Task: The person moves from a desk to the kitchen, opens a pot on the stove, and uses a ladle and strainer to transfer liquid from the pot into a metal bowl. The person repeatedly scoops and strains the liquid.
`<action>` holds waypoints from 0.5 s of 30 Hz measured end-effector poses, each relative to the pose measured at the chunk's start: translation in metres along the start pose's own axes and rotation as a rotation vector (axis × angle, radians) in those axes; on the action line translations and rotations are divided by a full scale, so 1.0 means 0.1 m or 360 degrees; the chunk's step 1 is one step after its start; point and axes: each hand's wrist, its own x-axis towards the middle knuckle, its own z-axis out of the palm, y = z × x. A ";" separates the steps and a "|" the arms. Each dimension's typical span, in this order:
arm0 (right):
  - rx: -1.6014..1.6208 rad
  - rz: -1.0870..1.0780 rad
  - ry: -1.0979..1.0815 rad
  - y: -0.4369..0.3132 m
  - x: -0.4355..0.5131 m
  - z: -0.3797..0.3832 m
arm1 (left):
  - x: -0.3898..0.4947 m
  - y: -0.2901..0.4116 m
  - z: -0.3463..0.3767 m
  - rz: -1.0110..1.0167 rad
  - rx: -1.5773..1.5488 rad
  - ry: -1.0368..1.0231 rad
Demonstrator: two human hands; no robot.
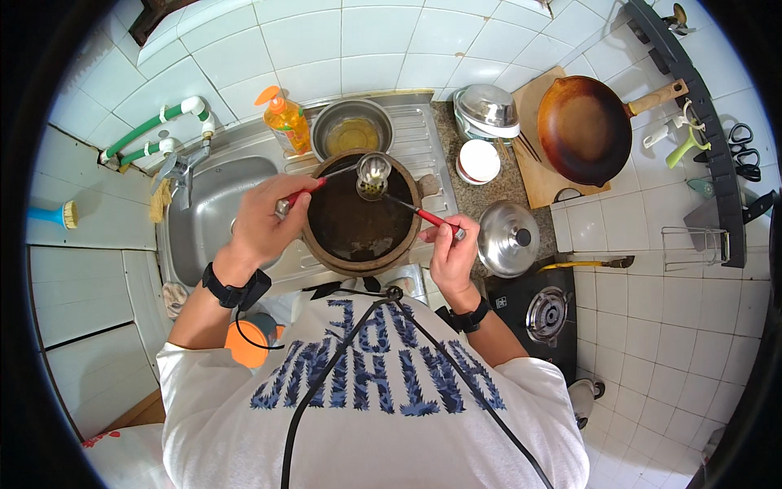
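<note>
My left hand [270, 215] grips a red-handled ladle [374, 166], whose metal bowl is held over a round brown pot [311, 239] of dark liquid. From the other side, my right hand [452, 250] grips the red handle of a slotted spoon [370, 189]. Small dark bits lie in the slotted spoon's bowl, which is just below the ladle's bowl; whether the two touch I cannot tell. Behind the pot, a metal basin [352, 125] with yellowish liquid stands on the ribbed drainboard [421, 137].
A steel sink [204, 208] with a tap [186, 168] is at left. An orange soap bottle [287, 125] stands behind. At right are a white bowl [478, 162], a steel lid [508, 238], a frying pan [584, 129] against a wooden board [531, 177], and a gas burner [550, 314].
</note>
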 end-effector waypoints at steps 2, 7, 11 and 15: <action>0.0011 -0.0038 0.0002 0.00 -0.01 -0.02 | 0.00 0.02 -0.03 0.0026 -0.0028 0.0030; 0.0030 -0.0108 -0.0007 -0.01 0.01 -0.03 | -0.02 0.02 -0.12 0.0048 -0.0016 0.0027; 0.0085 -0.0055 -0.0039 -0.05 -0.02 -0.03 | -0.06 0.00 -0.15 0.0089 -0.0024 0.0024; 0.0062 0.0001 -0.0152 -0.05 -0.03 -0.02 | -0.10 -0.03 -0.17 0.0033 0.0086 -0.0010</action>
